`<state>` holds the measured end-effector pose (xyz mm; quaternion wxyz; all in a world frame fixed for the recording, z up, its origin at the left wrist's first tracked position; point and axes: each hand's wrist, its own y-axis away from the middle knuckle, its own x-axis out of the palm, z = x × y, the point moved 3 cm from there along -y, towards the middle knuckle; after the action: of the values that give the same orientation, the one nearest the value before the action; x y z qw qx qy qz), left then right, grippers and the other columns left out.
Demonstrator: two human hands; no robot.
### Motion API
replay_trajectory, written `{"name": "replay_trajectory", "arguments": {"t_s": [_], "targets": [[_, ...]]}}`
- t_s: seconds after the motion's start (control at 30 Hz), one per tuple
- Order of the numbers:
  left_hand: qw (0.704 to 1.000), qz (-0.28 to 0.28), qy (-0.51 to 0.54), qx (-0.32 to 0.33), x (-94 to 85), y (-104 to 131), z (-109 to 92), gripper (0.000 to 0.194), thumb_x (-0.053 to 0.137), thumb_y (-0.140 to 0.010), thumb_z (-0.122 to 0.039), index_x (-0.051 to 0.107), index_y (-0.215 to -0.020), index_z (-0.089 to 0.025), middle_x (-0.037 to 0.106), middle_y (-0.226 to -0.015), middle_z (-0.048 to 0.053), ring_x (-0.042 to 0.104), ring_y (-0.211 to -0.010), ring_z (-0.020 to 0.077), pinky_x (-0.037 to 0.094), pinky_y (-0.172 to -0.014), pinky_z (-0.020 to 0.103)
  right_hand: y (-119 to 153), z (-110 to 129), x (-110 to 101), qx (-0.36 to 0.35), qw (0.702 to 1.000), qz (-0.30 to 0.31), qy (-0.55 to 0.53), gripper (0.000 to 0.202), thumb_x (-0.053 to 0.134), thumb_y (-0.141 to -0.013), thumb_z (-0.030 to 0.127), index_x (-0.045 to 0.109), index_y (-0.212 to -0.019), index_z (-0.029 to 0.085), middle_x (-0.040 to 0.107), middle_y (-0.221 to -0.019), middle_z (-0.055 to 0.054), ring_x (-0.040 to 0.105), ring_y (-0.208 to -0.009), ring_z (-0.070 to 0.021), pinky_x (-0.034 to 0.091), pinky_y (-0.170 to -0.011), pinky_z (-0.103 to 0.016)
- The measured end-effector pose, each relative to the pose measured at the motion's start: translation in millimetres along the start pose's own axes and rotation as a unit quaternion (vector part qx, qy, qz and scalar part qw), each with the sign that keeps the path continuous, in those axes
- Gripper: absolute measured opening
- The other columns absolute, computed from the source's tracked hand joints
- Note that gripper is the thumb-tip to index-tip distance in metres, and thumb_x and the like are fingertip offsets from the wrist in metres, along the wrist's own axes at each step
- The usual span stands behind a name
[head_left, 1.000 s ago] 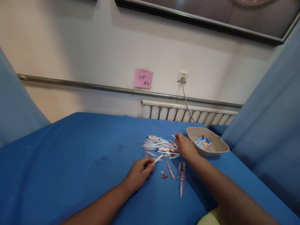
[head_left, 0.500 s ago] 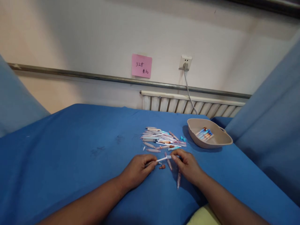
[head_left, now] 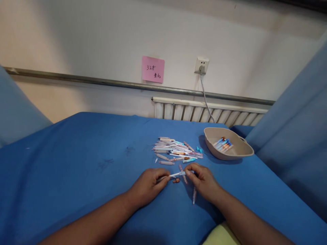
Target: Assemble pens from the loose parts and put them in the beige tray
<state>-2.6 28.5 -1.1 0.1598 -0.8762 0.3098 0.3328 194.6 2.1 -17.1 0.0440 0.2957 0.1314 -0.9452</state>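
Between my two hands runs a thin white pen refill (head_left: 174,175), held nearly level just above the blue cover. The fingers of my left hand (head_left: 150,185) are pinched at its left end, along with a slim pen piece that is mostly hidden. My right hand (head_left: 203,182) pinches a pale pen part (head_left: 182,173) at the refill's right end; the fingers cover the rest of it. Below the refill lies a small brown cap piece (head_left: 176,180). A clear pinkish pen barrel (head_left: 183,175) is behind my right fingertips, and another pink barrel (head_left: 194,195) lies under that hand.
Beyond my hands is a loose pile of pen parts (head_left: 173,148), with small turquoise pieces (head_left: 199,149) to its right. A beige basket (head_left: 240,151) at the right holds several assembled-looking pens (head_left: 223,144). Blue curtains (head_left: 288,136) hang at both sides.
The pale part in my right hand and the refill have tipped slightly, closer to level. Both hands keep their pinch in nearly the same place. The view has shifted slightly.
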Motion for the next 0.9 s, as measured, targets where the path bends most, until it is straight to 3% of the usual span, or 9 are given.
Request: {"name": "replay_trajectory", "arguments": {"t_s": [0.2,0.37,0.53,0.73,0.9], "targets": [[1.0,0.021,0.02,-0.001,7.3,5.5,-7.0,0.019,0.049,-0.085,-0.028,0.062,-0.096,-0.02,0.064,-0.08,0.001,0.057,-0.071,0.0153,0.041,-0.066,0.024,6.5,11.8,8.2,-0.037,0.998,0.04,0.037,0.017,0.047,-0.09,0.025,0.063,-0.086,0.02,0.064,-0.081,-0.001,0.057,-0.077,-0.0151,0.039,-0.071,-0.025],[0.985,0.05,0.164,-0.037,6.0,9.8,-11.0,0.027,0.051,-0.08,-0.02,0.05,-0.107,-0.019,0.065,-0.092,0.004,0.059,-0.084,0.0161,0.046,-0.076,0.027,11.0,16.4,6.0,-0.056,0.997,0.04,0.042,0.016,0.046,-0.09,0.023,0.062,-0.089,0.02,0.063,-0.081,-0.001,0.058,-0.077,-0.0148,0.039,-0.071,-0.025],[0.951,0.082,0.278,-0.105,5.6,8.4,-1.6,0.035,0.056,-0.082,-0.032,0.043,-0.111,-0.018,0.064,-0.091,0.004,0.059,-0.07,0.0136,0.044,-0.056,0.022,10.0,13.3,2.8,-0.075,0.995,0.048,0.037,0.014,0.048,-0.09,0.022,0.062,-0.089,0.021,0.063,-0.081,-0.001,0.058,-0.078,-0.0145,0.039,-0.072,-0.025],[0.969,0.069,0.193,-0.137,4.8,5.3,9.5,0.026,0.057,-0.081,-0.039,0.059,-0.088,-0.014,0.061,-0.07,0.0,0.052,-0.058,0.0104,0.041,-0.051,0.02,9.3,13.3,1.1,-0.075,0.996,0.043,0.037,0.014,0.048,-0.091,0.021,0.062,-0.092,0.021,0.064,-0.085,-0.001,0.058,-0.08,-0.0148,0.039,-0.072,-0.025],[0.973,0.061,0.186,-0.121,5.6,6.2,3.7,0.028,0.056,-0.081,-0.04,0.063,-0.09,-0.014,0.06,-0.067,-0.001,0.049,-0.053,0.0087,0.038,-0.049,0.018,10.7,14.1,2.6,-0.076,0.995,0.053,0.029,0.013,0.048,-0.091,0.022,0.061,-0.09,0.021,0.064,-0.082,-0.001,0.058,-0.078,-0.014,0.04,-0.071,-0.024]]}}
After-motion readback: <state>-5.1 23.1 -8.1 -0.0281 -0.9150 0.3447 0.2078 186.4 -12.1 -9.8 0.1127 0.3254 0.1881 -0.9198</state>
